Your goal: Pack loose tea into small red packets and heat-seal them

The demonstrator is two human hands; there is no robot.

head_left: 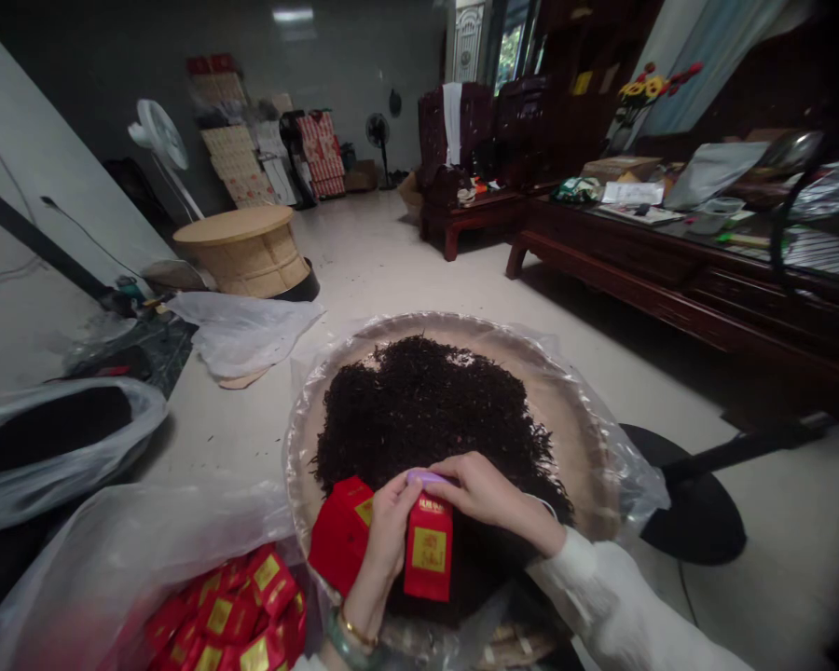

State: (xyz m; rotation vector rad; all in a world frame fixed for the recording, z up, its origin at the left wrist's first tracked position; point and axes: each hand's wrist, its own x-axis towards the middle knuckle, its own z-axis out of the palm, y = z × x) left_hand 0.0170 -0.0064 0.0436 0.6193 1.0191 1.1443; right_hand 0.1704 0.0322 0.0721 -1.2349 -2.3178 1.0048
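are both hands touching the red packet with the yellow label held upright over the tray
Touching: in the head view, the left hand and right hand grip the top of the red packet.

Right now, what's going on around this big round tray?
A person's left hand and right hand pinch the top of a gold-labelled red packet, a small purple item between their fingers. It is over a round, plastic-lined tray bearing a heap of dark, leaf-like pieces. Beside the tray, similar small red packets lie in a clear plastic bag.
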